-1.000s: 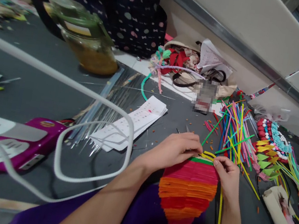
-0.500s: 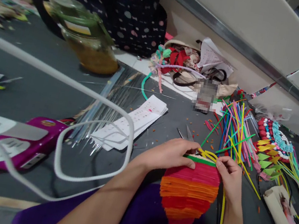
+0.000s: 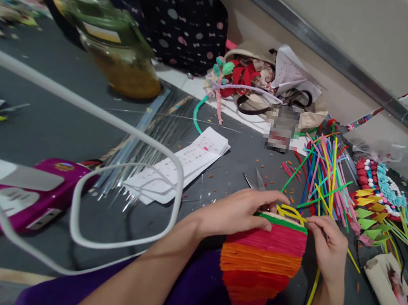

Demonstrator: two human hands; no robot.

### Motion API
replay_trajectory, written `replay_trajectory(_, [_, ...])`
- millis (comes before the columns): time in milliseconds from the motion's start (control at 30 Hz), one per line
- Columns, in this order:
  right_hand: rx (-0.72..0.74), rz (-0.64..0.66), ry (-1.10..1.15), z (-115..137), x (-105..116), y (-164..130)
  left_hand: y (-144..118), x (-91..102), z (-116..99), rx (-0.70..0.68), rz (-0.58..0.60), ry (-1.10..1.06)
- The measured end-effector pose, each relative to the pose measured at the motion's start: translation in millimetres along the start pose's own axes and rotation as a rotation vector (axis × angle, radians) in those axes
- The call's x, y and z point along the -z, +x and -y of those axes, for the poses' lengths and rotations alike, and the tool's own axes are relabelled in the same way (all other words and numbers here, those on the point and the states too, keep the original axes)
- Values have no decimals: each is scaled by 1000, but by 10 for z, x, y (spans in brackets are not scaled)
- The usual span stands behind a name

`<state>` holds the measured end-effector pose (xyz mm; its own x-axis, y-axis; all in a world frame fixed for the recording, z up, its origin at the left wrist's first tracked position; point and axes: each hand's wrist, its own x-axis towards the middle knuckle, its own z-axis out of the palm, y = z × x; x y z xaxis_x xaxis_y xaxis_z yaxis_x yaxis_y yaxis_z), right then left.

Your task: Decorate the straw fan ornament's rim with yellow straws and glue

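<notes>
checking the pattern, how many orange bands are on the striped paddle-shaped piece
2. The upper orange band lies below the broad crimson band, the lower orange band below the red band. The left hand covers part of the top edge, so something there may be hidden.

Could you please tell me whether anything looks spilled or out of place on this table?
Yes: small orange bits lie strewn loose across the dark tabletop, beyond the left hand and near the heap of coloured stems. They look odd because they are scattered, like stray offcuts.
</notes>
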<state>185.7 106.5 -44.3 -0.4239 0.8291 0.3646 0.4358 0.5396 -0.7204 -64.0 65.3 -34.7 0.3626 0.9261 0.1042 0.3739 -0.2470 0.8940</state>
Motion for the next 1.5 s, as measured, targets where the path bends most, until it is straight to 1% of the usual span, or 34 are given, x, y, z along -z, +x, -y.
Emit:
replay_trajectory(133, [65,12,-59,-15,12,-8,1,1,-11,2,9,10])
replay_trajectory(400, [101,5,-90,-6,17,-24,4,-1,-32,-11,2,9])
replay_trajectory(767, [100,18,-113,17,19,-23,15,-9,-21,23,-1,10])
replay_trajectory(1000, [97,33,-118,63,6,-18,20,-28,-13,42,-10,-67])
replay_trajectory(1100, [103,41,-73,111,-17,-19,22,-36,-5,43,-16,-71])
replay_trajectory(1267, [187,110,-38,180,-107,-7,24,-41,11,51,-8,-89])
replay_trajectory(1500, [204,122,-19,156,-200,-22,28,-60,5,50,-11,-166])
